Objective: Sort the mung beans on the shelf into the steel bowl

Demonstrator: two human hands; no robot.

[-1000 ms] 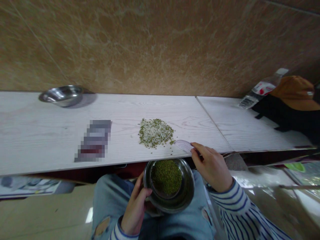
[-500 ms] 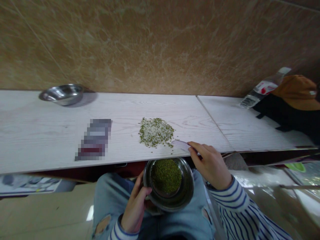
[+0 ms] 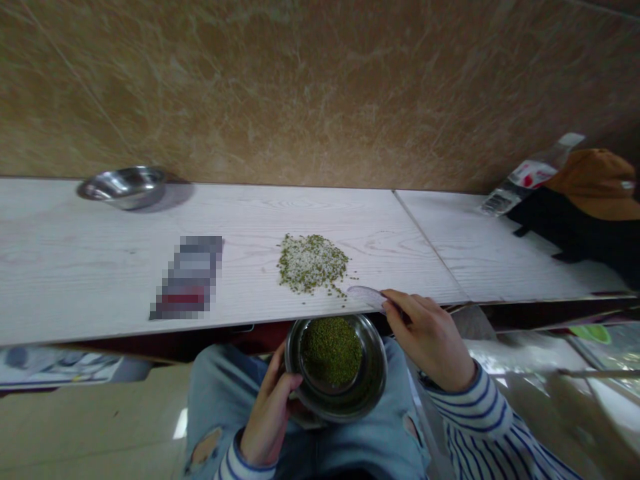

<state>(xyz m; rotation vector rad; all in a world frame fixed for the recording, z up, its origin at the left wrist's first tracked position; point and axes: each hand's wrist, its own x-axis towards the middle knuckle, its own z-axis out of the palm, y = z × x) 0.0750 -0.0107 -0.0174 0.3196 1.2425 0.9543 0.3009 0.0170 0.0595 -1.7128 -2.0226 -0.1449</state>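
Observation:
My left hand [image 3: 273,407] grips the left rim of a steel bowl [image 3: 373,393], its thumb over the edge. Green mung beans [image 3: 334,350] fill part of that bowl, which sits above my lap just below the table edge. My right hand [image 3: 431,337] pinches a thin, pale lilac piece [image 3: 365,295] with a rounded end, perhaps a plastic spoon or scraper. Its tip lies close to the table, right of a few stray beans. Just beyond it spreads a low pile of mung beans mixed with white grains like rice [image 3: 313,263].
Another steel bowl [image 3: 125,190] stands at the back left of the white table [image 3: 250,213]. A blurred-out flat object [image 3: 187,277] lies left of the pile. To the right are a plastic bottle [image 3: 530,175], a brown cap [image 3: 603,183] and black cloth [image 3: 565,233].
My right hand has drawn the pale piece a little to the right and towards me, away from the pile. The bowl in my left hand has hardly moved.

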